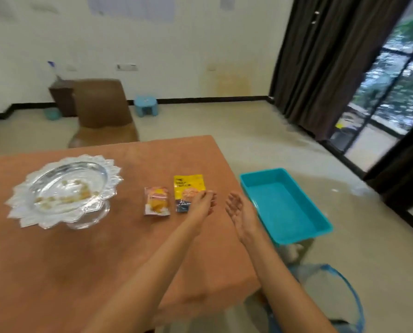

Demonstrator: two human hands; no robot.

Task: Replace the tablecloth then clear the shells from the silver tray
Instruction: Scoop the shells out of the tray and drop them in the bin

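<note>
An orange tablecloth (85, 255) covers the table. On its left stands the silver tray (20, 207), a footed dish with a scalloped rim and several yellowish shells (80, 195) inside. My left hand (204, 204) lies with straight fingers over the lower right corner of a yellow snack packet (188, 186). My right hand (239, 210) hovers open, palm turned inward, just right of it near the table's right edge. Neither hand grips anything.
A small orange-and-white snack packet (157, 201) lies between the tray and the yellow packet. A turquoise plastic bin (320, 219) sits beside the table's right edge. A brown chair (102, 109) stands behind the table, with a blue stool (146, 105) by the wall. A blue-rimmed bag (352, 296) is at lower right.
</note>
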